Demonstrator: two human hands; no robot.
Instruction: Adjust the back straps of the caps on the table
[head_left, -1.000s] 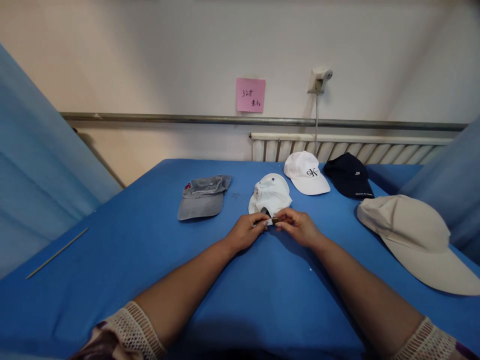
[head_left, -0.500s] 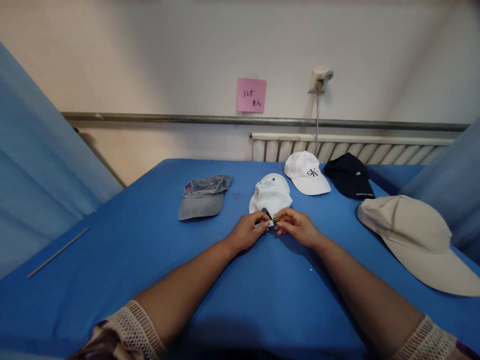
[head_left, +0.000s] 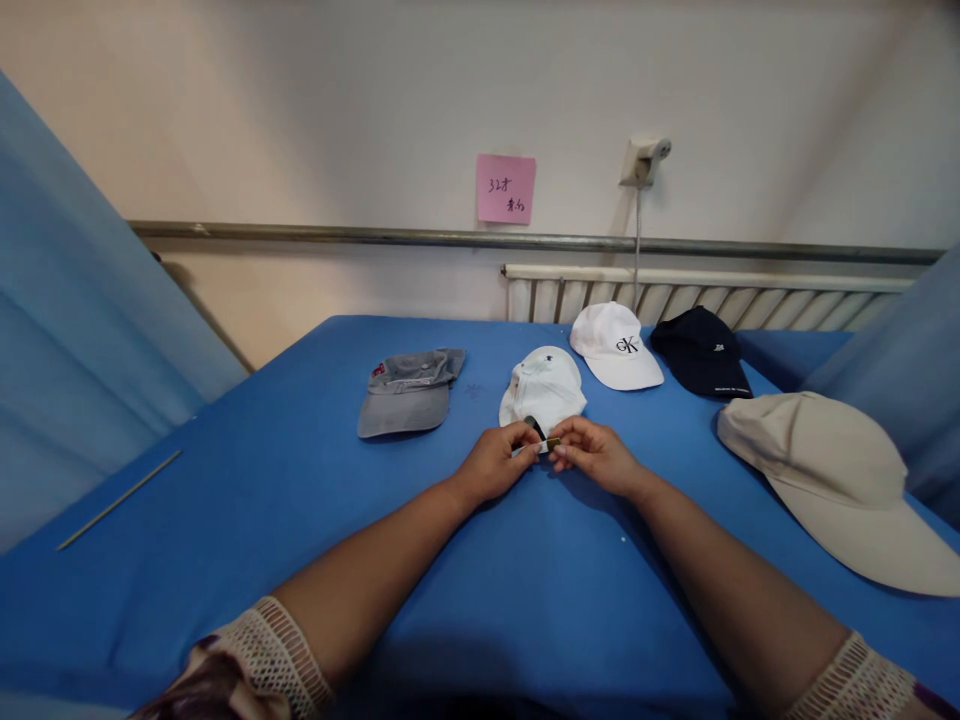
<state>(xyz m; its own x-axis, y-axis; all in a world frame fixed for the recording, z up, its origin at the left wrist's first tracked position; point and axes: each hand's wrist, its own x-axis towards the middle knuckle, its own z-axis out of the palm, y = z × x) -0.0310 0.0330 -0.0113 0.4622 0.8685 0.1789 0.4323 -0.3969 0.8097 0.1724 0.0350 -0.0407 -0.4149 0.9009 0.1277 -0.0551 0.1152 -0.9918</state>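
A white cap [head_left: 546, 388] lies in the middle of the blue-covered table, its back opening facing me. At its near edge my left hand [head_left: 496, 461] pinches one end of the cap's white strap [head_left: 543, 447]. My right hand [head_left: 597, 454] is closed on the strap's other side, by a small brass-coloured buckle [head_left: 553, 442]. Both sets of fingertips almost meet there. A dark patch of the cap's inside shows through the opening just above them. Fingers partly hide the strap, so whether it runs through the buckle I cannot tell.
A grey cap [head_left: 407, 393] lies to the left. On the right are a white cap with black letters [head_left: 616, 346], a dark navy cap [head_left: 701, 350] and a large beige cap [head_left: 832, 470]. A thin stick [head_left: 120, 500] lies far left. A radiator [head_left: 697, 293] stands behind.
The view has shifted very slightly. Both hands keep their hold at the strap, and the caps stay where they were.
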